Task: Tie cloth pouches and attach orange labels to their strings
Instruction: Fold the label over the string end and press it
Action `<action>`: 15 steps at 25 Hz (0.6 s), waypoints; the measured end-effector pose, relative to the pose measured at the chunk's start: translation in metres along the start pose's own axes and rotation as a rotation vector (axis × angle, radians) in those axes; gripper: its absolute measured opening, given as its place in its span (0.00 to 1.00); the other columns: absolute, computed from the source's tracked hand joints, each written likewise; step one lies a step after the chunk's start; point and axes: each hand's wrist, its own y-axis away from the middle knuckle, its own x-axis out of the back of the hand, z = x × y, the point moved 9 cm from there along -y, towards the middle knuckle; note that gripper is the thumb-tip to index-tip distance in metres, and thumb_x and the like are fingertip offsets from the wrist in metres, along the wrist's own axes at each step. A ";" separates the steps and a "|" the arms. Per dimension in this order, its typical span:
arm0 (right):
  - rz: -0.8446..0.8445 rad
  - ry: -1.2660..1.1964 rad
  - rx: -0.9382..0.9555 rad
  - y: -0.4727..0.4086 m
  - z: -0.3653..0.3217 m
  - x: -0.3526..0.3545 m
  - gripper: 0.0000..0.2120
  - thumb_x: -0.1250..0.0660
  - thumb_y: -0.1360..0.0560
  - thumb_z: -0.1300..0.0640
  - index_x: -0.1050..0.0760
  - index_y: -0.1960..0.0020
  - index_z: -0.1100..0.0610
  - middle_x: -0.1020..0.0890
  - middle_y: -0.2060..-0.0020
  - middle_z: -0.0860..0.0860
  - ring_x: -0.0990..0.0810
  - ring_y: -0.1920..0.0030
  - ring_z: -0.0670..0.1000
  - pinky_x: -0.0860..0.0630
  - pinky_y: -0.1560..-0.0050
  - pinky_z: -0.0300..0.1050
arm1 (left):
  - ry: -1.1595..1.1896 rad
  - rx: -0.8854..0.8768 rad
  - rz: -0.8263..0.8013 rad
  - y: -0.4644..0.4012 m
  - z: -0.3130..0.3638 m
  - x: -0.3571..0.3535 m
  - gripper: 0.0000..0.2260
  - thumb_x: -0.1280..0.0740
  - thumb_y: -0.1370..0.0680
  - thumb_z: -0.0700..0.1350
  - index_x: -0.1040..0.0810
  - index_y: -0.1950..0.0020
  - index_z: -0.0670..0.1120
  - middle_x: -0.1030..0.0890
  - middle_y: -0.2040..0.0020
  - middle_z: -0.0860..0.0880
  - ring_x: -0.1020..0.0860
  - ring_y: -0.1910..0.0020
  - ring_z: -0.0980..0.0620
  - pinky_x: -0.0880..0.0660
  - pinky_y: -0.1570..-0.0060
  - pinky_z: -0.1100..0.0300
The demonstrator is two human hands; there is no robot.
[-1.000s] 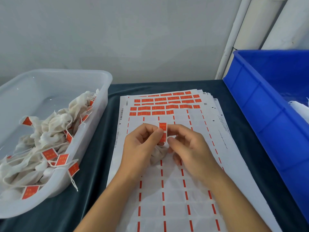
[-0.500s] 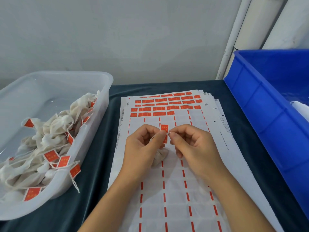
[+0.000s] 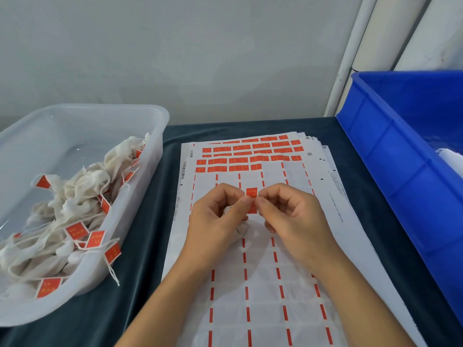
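Both hands pinching one orange label between their fingertips.

Dark blue-green tablecloth, grey wall behind, white pipes in right corner.

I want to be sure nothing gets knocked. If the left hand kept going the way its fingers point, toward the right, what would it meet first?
Almost at once the orange label pinched between both hands, then the right hand's fingertips. Depth between them is hard to judge.
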 end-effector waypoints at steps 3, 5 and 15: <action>0.027 0.043 -0.019 -0.001 0.002 0.008 0.02 0.29 0.20 0.51 0.18 0.51 0.46 0.15 0.57 0.42 0.16 0.53 0.46 0.18 0.54 0.41 | -0.070 -0.002 0.022 0.000 -0.001 0.003 0.03 0.27 0.20 0.44 0.18 0.50 0.52 0.16 0.59 0.53 0.16 0.57 0.50 0.17 0.56 0.60; 0.036 0.059 -0.038 -0.001 0.004 0.011 0.02 0.29 0.21 0.51 0.17 0.52 0.47 0.15 0.57 0.41 0.16 0.53 0.46 0.18 0.53 0.42 | -0.107 -0.038 0.047 0.001 0.002 0.005 0.06 0.25 0.21 0.44 0.20 0.51 0.52 0.18 0.60 0.53 0.18 0.60 0.53 0.20 0.60 0.64; 0.003 0.092 -0.028 -0.001 0.001 0.011 0.05 0.29 0.21 0.51 0.16 0.54 0.43 0.15 0.58 0.38 0.17 0.53 0.43 0.20 0.56 0.40 | -0.317 -0.244 0.070 0.006 0.019 0.001 0.08 0.25 0.21 0.47 0.16 0.46 0.60 0.16 0.51 0.62 0.19 0.49 0.53 0.22 0.55 0.67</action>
